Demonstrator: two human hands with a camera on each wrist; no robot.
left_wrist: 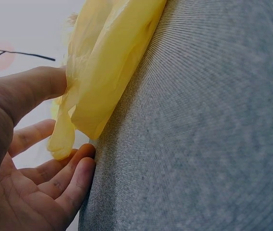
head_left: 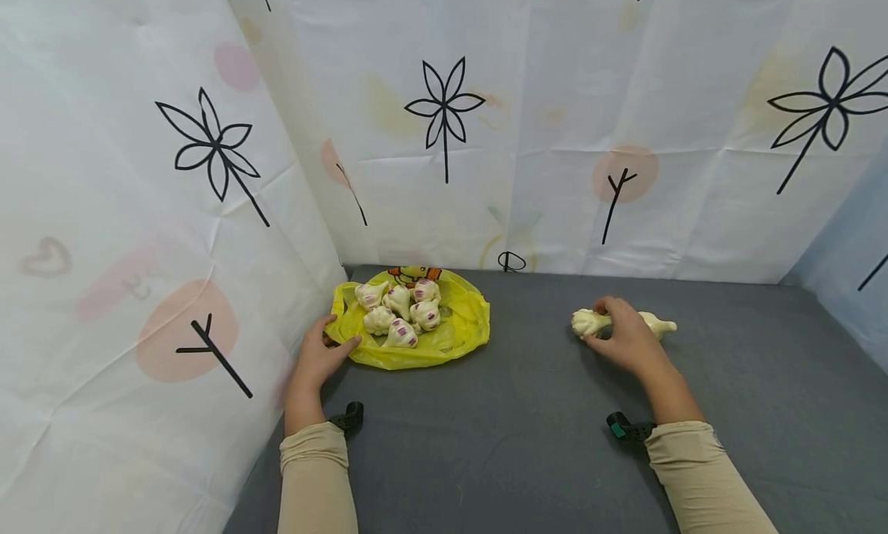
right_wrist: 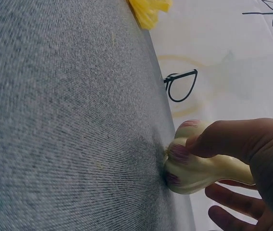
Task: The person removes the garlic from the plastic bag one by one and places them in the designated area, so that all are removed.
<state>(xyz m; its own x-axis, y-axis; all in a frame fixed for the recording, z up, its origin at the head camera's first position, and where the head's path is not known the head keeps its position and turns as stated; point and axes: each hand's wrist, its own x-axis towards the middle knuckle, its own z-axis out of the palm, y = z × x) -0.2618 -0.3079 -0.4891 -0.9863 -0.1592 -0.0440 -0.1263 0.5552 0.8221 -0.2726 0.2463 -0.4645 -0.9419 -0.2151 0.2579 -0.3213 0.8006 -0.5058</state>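
Observation:
A yellow plastic bag (head_left: 458, 341) lies spread on the dark grey table, with several purple-streaked garlic bulbs (head_left: 401, 334) on it. My left hand (head_left: 322, 358) holds the bag's left edge, thumb at the front and fingers behind. In the left wrist view, the thumb touches the yellow plastic (left_wrist: 112, 62) while the lower fingertips (left_wrist: 86, 168) are close to the table. Off to the right, my right hand (head_left: 630, 340) grips a garlic bulb (right_wrist: 189, 166), its root end towards the bag. Another pale garlic bulb (head_left: 659, 325) shows beyond the hand, partly hidden by it.
The dark grey table (head_left: 499, 441) stretches between the two hands. White cloth with printed flowers (head_left: 555, 95) hangs behind and along the left side, and bluish cloth (head_left: 842, 233) closes the right. Each wrist carries a small black device (head_left: 627, 428).

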